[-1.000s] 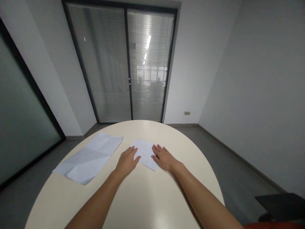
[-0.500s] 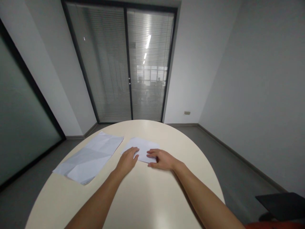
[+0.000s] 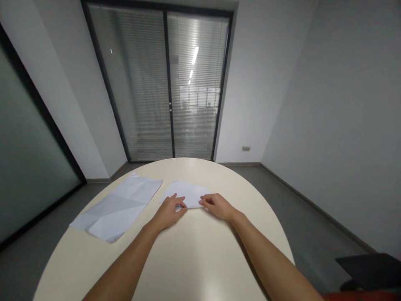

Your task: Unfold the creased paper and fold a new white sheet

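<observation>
Head view shows your left hand [image 3: 167, 212] and right hand [image 3: 217, 205] both resting on the near edge of a small folded white paper [image 3: 188, 194] that lies flat on the round cream table [image 3: 194, 259], toward its far side. Your left hand's fingers [image 3: 179, 205] are curled, tips pressing down on the paper's near left corner. Your right hand's fingers [image 3: 205, 201] are bent and press on the paper's near right edge. Neither hand closes around anything; each just presses on the sheet, with a small gap between the two hands. To the left of the folded paper, just apart from it, a larger creased white sheet [image 3: 117, 207] lies open on the table. Beyond the table stand glass doors with blinds [image 3: 166, 83]. A dark object [image 3: 369, 271] sits at the lower right corner, too cut off to identify.
</observation>
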Demonstrator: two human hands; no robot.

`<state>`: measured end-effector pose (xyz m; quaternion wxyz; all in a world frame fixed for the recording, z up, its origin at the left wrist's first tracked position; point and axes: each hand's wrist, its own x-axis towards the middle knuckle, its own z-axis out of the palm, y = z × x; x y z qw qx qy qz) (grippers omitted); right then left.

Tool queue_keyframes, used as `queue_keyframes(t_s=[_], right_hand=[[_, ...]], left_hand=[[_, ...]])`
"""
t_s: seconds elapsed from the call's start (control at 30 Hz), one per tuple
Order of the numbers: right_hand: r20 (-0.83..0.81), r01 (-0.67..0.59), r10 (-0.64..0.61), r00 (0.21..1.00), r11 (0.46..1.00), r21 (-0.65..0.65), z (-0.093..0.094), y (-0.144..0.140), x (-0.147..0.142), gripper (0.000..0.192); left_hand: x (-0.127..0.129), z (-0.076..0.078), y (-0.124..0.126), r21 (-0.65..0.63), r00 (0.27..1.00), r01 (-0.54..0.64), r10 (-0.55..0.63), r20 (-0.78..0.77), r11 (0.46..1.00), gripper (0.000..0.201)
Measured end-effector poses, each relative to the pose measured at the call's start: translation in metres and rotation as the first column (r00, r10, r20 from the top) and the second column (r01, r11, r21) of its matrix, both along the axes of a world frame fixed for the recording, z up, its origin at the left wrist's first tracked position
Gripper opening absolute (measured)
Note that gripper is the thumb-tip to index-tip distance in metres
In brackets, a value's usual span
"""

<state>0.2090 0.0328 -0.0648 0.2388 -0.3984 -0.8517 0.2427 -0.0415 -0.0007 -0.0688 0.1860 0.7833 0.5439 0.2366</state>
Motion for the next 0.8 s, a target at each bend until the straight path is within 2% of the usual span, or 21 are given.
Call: queue_keyframes(t_s=[0.3, 0.4, 0.8], right_hand=[[-0.009, 0.050, -0.049, 0.999, 0.997, 0.066, 0.001, -0.002, -0.004, 0.034], [-0.031, 0.073, -0.071, 0.997, 0.995, 0.061, -0.003, 0.001, -0.002, 0.028], [-0.017, 0.221, -0.221, 0.975, 0.970, 0.102, -0.006, 0.003, -0.012, 0.032]], left_hand=[[-0.001, -0.015, 0.006, 0.085, 0.999, -0.030, 0.028, 0.029, 0.996, 0.019], [0.001, -0.015, 0.005, 0.116, 0.999, -0.029, 0.028, 0.015, 0.993, 0.019], [0.010, -0.009, -0.001, 0.259, 1.000, -0.015, 0.020, -0.015, 0.966, 0.013]])
